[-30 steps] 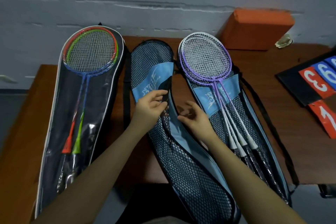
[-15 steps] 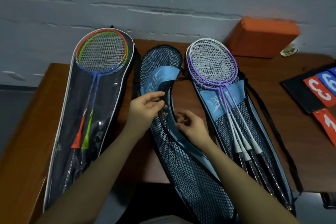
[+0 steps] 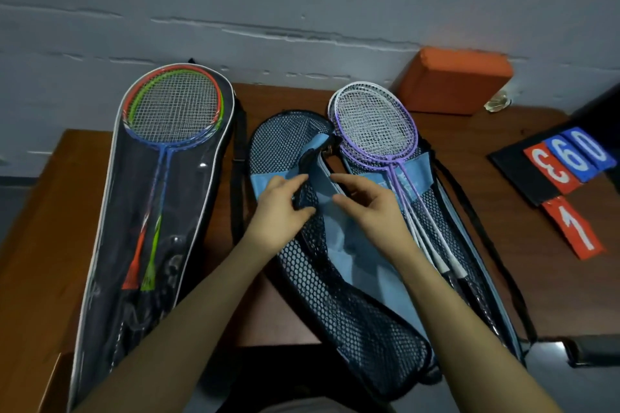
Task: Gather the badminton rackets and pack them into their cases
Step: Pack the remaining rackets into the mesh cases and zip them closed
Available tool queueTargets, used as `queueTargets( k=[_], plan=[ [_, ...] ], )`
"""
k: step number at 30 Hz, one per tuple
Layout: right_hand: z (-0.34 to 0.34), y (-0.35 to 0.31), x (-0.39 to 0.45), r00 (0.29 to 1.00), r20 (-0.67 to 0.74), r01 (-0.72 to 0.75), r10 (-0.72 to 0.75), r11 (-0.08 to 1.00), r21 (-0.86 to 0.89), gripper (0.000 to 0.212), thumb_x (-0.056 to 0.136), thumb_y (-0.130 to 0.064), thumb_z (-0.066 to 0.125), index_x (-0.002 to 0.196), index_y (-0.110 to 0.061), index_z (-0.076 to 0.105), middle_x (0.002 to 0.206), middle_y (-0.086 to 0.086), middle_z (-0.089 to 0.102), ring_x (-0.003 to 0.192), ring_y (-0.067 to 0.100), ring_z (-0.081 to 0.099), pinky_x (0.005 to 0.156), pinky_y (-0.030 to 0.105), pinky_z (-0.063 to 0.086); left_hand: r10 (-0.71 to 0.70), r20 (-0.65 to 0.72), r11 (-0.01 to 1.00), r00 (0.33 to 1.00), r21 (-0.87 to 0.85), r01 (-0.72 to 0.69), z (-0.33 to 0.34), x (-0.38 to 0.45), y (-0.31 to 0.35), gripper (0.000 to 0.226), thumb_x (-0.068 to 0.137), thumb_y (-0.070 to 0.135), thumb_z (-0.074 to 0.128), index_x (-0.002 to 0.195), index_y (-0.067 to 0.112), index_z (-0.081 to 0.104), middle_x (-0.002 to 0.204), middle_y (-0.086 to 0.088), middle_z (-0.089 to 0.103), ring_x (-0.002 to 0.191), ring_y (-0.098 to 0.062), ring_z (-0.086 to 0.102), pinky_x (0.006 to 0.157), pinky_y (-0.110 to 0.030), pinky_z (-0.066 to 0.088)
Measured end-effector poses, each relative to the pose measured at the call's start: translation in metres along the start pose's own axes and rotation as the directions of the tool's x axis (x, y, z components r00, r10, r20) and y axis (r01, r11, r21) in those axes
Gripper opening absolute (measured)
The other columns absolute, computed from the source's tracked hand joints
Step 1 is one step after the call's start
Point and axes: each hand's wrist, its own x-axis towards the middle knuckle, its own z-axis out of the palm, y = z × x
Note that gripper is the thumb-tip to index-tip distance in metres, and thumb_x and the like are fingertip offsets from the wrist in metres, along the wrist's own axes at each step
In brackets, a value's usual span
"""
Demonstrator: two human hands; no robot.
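Note:
A blue mesh racket case [image 3: 355,318] lies open in the middle of the table, its flap folded out to the left. Purple and white rackets [image 3: 375,124] lie stacked in its right half, heads toward the wall. My left hand [image 3: 280,211] pinches the black edge of the mesh flap between thumb and fingers. Just right of it, my right hand [image 3: 372,208] hovers over the blue lining with fingers loosely curled, and whether it holds anything I cannot tell. At the left a dark case [image 3: 188,211] holds red, green and blue rackets [image 3: 172,107].
The brown table [image 3: 40,245] ends at a grey wall. An orange block [image 3: 453,80] sits at the back right. A black board with red and blue number cards [image 3: 567,164] lies at the right. A black shoulder strap [image 3: 483,231] trails along the mesh case's right side.
Both hands slid up the mesh flap toward the case's head end. The flap now lies folded further open, showing more blue lining. The camera tipped down.

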Motion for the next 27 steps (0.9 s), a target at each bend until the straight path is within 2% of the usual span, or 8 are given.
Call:
queueTargets(
  k=[2, 4, 7, 12, 15, 18, 23, 27],
  plan=[
    [-0.002, 0.003, -0.002, 1.0, -0.001, -0.011, 0.011, 0.998, -0.057, 0.033, 0.085, -0.011, 0.066, 0.118, -0.019, 0.064, 0.107, -0.001, 0.068, 0.096, 0.013, 0.062, 0.087, 0.028, 0.051, -0.019, 0.098, 0.997, 0.995, -0.072, 0.026, 0.0, 0.0, 0.003, 0.062, 0.082, 0.016, 0.068, 0.138, 0.021, 0.042, 0.108, -0.012, 0.059, 0.092, -0.029, 0.06, 0.085, -0.036, 0.048],
    [-0.006, 0.01, -0.002, 1.0, -0.018, -0.008, 0.006, 0.993, -0.116, 0.036, 0.086, -0.008, 0.064, 0.121, -0.016, 0.062, 0.104, -0.008, 0.067, 0.095, 0.0, 0.061, 0.084, 0.019, 0.049, -0.063, 0.147, 0.954, 0.987, -0.28, 0.102, -0.003, -0.002, 0.007, 0.055, 0.084, 0.01, 0.065, 0.134, 0.022, 0.047, 0.082, -0.012, 0.064, 0.073, -0.029, 0.061, 0.071, -0.039, 0.051],
    [-0.014, 0.023, 0.002, 0.988, -0.142, -0.084, 0.053, 0.972, -0.219, 0.031, 0.088, -0.008, 0.062, 0.119, -0.013, 0.063, 0.087, -0.016, 0.06, 0.074, -0.007, 0.057, 0.07, 0.009, 0.042, -0.118, 0.176, 0.808, 0.977, -0.556, 0.198, -0.005, -0.005, 0.014, 0.047, 0.087, 0.002, 0.058, 0.128, 0.025, 0.053, 0.089, -0.02, 0.07, 0.081, -0.033, 0.065, 0.073, -0.045, 0.053],
    [-0.022, 0.055, 0.016, 0.969, -0.197, -0.209, 0.151, 0.924, -0.319, 0.028, 0.088, -0.015, 0.064, 0.115, -0.008, 0.065, 0.095, 0.0, 0.063, 0.088, 0.015, 0.058, 0.081, 0.026, 0.046, -0.212, 0.123, 0.747, 0.97, -0.619, 0.241, 0.006, 0.003, 0.019, 0.045, 0.089, -0.001, 0.055, 0.127, 0.021, 0.054, 0.105, -0.007, 0.068, 0.089, -0.029, 0.067, 0.079, -0.051, 0.053],
    [-0.023, 0.076, 0.022, 0.96, -0.169, -0.267, 0.223, 0.913, -0.309, 0.027, 0.085, -0.018, 0.067, 0.108, -0.005, 0.067, 0.091, 0.001, 0.064, 0.084, 0.014, 0.058, 0.073, 0.022, 0.042, -0.282, 0.049, 0.744, 0.958, -0.619, 0.25, 0.025, 0.011, 0.022, 0.042, 0.088, -0.001, 0.055, 0.127, 0.016, 0.053, 0.103, 0.007, 0.059, 0.07, -0.007, 0.065, 0.067, -0.035, 0.055],
    [-0.027, 0.09, 0.026, 0.957, -0.132, -0.286, 0.258, 0.913, -0.29, 0.026, 0.085, -0.015, 0.068, 0.108, -0.004, 0.066, 0.095, 0.006, 0.067, 0.083, 0.013, 0.057, 0.072, 0.021, 0.041, -0.37, -0.068, 0.751, 0.926, -0.608, 0.256, 0.051, 0.019, 0.024, 0.043, 0.087, 0.001, 0.059, 0.127, 0.013, 0.054, 0.112, -0.001, 0.053, 0.056, 0.006, 0.057, 0.052, -0.018, 0.049],
    [-0.054, 0.103, 0.023, 0.974, -0.06, -0.226, 0.219, 0.959, -0.169, 0.023, 0.085, -0.01, 0.066, 0.108, -0.007, 0.066, 0.095, 0.003, 0.066, 0.085, 0.014, 0.06, 0.073, 0.019, 0.046, -0.346, -0.184, 0.794, 0.92, -0.579, 0.183, 0.081, 0.015, 0.026, 0.034, 0.084, 0.007, 0.064, 0.117, 0.016, 0.06, 0.113, -0.011, 0.059, 0.069, 0.006, 0.061, 0.073, -0.039, 0.055],
    [-0.093, 0.116, 0.008, 0.959, -0.213, -0.211, 0.185, 0.972, -0.108, 0.024, 0.089, -0.016, 0.063, 0.112, -0.009, 0.065, 0.095, 0.006, 0.063, 0.08, 0.01, 0.058, 0.07, 0.019, 0.047, -0.356, -0.184, 0.791, 0.916, -0.581, 0.19, 0.094, 0.019, 0.029, 0.034, 0.085, 0.008, 0.064, 0.118, 0.016, 0.06, 0.105, -0.007, 0.059, 0.066, 0.01, 0.06, 0.069, -0.029, 0.055]
  ],
)
